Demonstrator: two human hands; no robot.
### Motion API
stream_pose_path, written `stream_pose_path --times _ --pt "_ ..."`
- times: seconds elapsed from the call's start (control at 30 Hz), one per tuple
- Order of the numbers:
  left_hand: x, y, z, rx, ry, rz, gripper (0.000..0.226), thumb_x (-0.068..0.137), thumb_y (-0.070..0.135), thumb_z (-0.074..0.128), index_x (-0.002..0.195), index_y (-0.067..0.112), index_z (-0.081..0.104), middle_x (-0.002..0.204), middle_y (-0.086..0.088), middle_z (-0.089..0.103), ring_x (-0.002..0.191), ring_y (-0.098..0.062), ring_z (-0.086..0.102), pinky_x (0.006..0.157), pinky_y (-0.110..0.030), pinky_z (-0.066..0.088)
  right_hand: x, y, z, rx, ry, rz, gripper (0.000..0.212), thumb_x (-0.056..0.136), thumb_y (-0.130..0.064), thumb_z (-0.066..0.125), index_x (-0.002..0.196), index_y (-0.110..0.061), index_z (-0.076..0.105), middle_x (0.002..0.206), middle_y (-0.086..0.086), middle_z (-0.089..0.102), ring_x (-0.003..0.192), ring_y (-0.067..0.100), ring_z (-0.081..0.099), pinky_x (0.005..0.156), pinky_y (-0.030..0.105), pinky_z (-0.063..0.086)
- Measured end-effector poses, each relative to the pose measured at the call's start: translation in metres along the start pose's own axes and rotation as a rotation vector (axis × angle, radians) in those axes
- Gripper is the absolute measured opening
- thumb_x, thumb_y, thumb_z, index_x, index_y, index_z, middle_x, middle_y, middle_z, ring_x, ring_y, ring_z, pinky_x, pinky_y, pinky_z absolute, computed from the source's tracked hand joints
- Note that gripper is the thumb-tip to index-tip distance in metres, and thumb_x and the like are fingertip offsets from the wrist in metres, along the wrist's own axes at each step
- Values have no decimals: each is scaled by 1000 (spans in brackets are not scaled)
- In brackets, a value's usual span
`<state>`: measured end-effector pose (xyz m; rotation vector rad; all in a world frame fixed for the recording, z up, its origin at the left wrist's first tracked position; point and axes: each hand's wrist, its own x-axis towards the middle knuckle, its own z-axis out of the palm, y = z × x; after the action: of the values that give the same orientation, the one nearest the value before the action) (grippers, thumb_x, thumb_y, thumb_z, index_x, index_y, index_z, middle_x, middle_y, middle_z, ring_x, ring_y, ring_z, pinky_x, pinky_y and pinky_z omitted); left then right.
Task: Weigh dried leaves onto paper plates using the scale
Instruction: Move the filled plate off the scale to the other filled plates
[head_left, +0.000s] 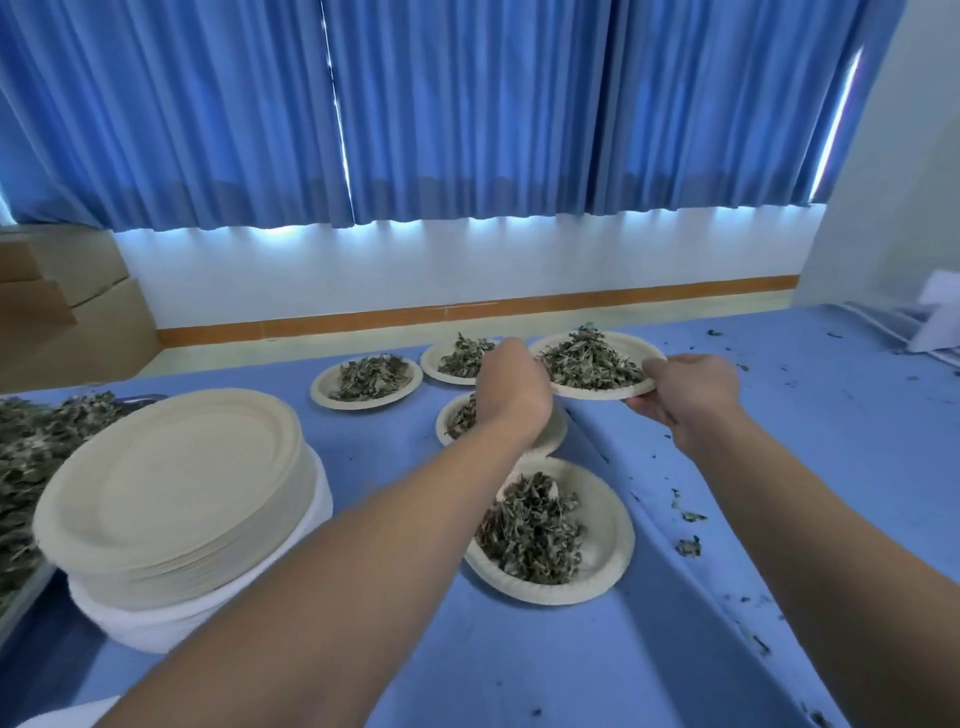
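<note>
While held roughly level above the table (779, 441), the leaf-heaped plate (631, 343) is gripped at opposite rims by left hand (511, 387) and right hand (685, 395); left fingertips are hidden behind knuckles.

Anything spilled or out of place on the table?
Yes: dried leaf bits are strewn over the blue cloth on the right, off any plate. The held plate looks level, its heap intact.

Leaf-heaped paper plate (631, 348) raised, level, far right; four filled plates (608, 540) lying nearer; empty plate stack (171, 483) left.
</note>
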<state>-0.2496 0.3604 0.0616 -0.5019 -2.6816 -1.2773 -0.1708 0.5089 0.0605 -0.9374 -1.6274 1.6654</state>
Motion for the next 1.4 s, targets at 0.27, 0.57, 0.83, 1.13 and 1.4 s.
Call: stream_pose_path --times 0.27,0.57,0.83,1.13,1.4 --pt "63 -6 39 183 -221 109 29 91 -12 40 71 9 44 67 -7 43 58 -22 35 50 -32 26 74 14 27 -38 34 78 11 96 5 55 86 0 56 111 26 65 57 31 68 51 34 59" --pt "110 -24 70 157 -403 68 33 97 -5 39 69 12 33 67 -4 31 58 -18 25 52 -31 20 126 49 62 29 8 154 14 98 7 51 109 2 58 115 20 64 71 31 74 64 33 61" --pt "118 -33 68 172 -441 99 32 98 -4 36 70 12 33 64 -3 25 56 -17 20 53 -31 18 130 68 76 -362 99 -58 34 103 -17 59 71 -4 55 68 18 67 52 20 66 56 36 56" --pt "99 -24 19 115 -536 199 32 95 -10 35 99 17 52 92 -11 42 85 -19 34 74 -32 28 70 38 83 -367 40 -355 18 101 -18 58 98 -7 71 90 11 72 84 29 69 71 36 52" --pt "15 -16 -152 193 -331 406 37 92 1 47 71 28 62 67 9 62 61 -5 51 60 -19 42 -89 -51 122 -193 -329 -721 7 89 -12 67 84 -15 70 63 -9 69 58 -5 65 54 8 43"
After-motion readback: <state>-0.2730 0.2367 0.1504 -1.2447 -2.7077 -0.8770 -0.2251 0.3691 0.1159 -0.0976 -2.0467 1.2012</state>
